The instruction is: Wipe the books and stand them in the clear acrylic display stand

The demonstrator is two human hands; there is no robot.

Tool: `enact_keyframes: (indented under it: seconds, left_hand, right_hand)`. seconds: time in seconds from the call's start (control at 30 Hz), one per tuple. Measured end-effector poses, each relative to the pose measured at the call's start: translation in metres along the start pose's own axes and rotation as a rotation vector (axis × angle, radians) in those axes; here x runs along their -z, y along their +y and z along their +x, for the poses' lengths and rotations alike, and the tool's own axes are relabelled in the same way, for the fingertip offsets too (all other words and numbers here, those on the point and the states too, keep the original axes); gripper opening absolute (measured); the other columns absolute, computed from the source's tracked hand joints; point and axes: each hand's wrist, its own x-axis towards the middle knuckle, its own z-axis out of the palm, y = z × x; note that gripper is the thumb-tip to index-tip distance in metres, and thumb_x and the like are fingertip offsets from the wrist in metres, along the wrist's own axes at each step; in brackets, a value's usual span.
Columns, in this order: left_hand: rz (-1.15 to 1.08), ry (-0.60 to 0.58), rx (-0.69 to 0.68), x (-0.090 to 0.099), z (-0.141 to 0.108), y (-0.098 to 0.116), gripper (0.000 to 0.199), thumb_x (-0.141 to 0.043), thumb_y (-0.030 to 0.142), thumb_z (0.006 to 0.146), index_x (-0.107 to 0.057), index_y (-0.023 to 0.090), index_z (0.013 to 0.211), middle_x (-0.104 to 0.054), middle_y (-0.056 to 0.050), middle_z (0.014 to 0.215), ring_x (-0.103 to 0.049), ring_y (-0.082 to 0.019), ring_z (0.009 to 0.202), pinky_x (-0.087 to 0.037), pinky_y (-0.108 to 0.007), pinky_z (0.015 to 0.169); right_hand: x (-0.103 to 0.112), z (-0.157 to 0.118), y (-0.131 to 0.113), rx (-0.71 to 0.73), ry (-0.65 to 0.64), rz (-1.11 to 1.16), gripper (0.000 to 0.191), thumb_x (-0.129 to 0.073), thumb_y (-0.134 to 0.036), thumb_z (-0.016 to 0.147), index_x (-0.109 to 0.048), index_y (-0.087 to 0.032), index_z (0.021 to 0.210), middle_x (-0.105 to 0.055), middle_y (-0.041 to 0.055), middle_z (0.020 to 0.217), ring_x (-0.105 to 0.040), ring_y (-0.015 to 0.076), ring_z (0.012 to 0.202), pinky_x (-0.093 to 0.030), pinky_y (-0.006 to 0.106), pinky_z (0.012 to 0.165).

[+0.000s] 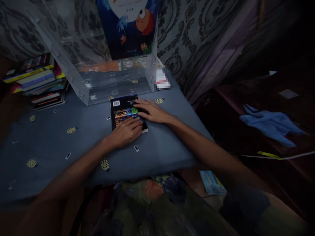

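Observation:
A black book (120,110) with a barcode and rows of small coloured pictures lies closed on the blue-grey tablecloth (88,144). Across its lower part rests my left hand (126,131), palm down with the fingers stretched out. My right hand (152,111) lies on the book's right edge, its fingers extended and spread over the cover. Neither hand is wrapped round anything. Just behind the book stands a clear acrylic rack (115,90). A dark blue picture book (130,36) with orange fish leans upright in it.
Several books (36,78) are stacked at the left rear. A blurred white item (162,78) sits right of the rack. A blue cloth (270,123) lies on a dark red surface at right, and a light-blue booklet (213,183) lies below the table.

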Motion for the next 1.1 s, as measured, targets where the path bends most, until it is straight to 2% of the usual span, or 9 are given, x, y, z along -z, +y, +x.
enact_keyframes:
  seconds: [0.2,0.43,0.67,0.77,0.9,1.0,1.1]
  left_hand:
    - [0.023,-0.001,-0.010,0.001,0.001,0.000,0.029,-0.046,0.032,0.104,-0.069,0.014,0.107,-0.075,-0.011,0.116,-0.065,-0.025,0.122,-0.054,-0.043,0.105]
    - [0.051,0.016,-0.010,-0.003,0.000,-0.001,0.025,-0.050,0.033,0.103,-0.067,0.016,0.106,-0.074,-0.010,0.111,-0.065,-0.024,0.120,-0.054,-0.041,0.102]
    - [-0.097,0.024,0.067,0.004,0.003,-0.001,0.027,-0.048,0.038,0.103,-0.065,0.019,0.109,-0.071,-0.009,0.116,-0.067,-0.022,0.112,-0.055,-0.040,0.098]
    - [-0.185,0.049,0.139,0.006,0.001,-0.008,0.024,-0.046,0.033,0.103,-0.064,0.020,0.112,-0.070,-0.009,0.118,-0.066,-0.021,0.113,-0.055,-0.039,0.099]
    - [-0.143,0.111,0.294,-0.003,-0.008,-0.032,0.028,-0.046,0.033,0.103,-0.061,0.018,0.123,-0.067,-0.012,0.127,-0.062,-0.025,0.122,-0.049,-0.046,0.107]
    - [-0.072,0.159,0.472,-0.013,-0.019,-0.055,0.038,-0.049,0.038,0.101,-0.057,0.015,0.130,-0.058,-0.018,0.141,-0.052,-0.030,0.136,-0.043,-0.052,0.113]
    - [-0.042,0.142,0.615,-0.021,-0.026,-0.070,0.049,-0.049,0.044,0.100,-0.051,0.013,0.138,-0.049,-0.022,0.150,-0.041,-0.033,0.146,-0.037,-0.056,0.116]
  right_hand:
    - [0.005,-0.022,-0.008,0.014,-0.061,0.033,0.056,-0.054,-0.034,0.097,-0.046,-0.018,0.150,-0.034,0.0135,0.163,-0.030,0.0274,0.152,-0.019,0.057,0.124]
    - [0.012,-0.031,-0.007,0.024,-0.107,0.061,0.059,-0.059,-0.036,0.095,-0.044,-0.028,0.152,-0.032,0.0075,0.165,-0.029,0.0278,0.152,-0.020,0.059,0.124]
    - [0.011,-0.032,-0.006,0.049,-0.116,0.050,0.071,-0.067,-0.047,0.091,-0.041,-0.027,0.154,-0.030,0.0100,0.165,-0.028,0.0302,0.153,-0.018,0.059,0.125]
    - [0.009,-0.032,-0.006,0.048,-0.088,0.035,0.071,-0.066,-0.050,0.090,-0.041,-0.029,0.154,-0.033,0.0093,0.164,-0.030,0.0302,0.152,-0.021,0.058,0.125]
    - [0.004,-0.024,-0.006,0.024,-0.041,-0.004,0.069,-0.060,-0.057,0.093,-0.042,-0.028,0.153,-0.036,0.0101,0.163,-0.034,0.0298,0.150,-0.023,0.058,0.124]
    - [0.001,-0.011,-0.004,0.003,-0.011,-0.048,0.070,-0.054,-0.060,0.095,-0.042,-0.023,0.153,-0.036,0.0136,0.162,-0.033,0.0306,0.151,-0.027,0.057,0.123]
    - [-0.002,0.007,0.002,-0.027,0.025,-0.083,0.071,-0.049,-0.060,0.097,-0.042,-0.017,0.153,-0.035,0.0175,0.162,-0.033,0.0307,0.150,-0.032,0.055,0.121]
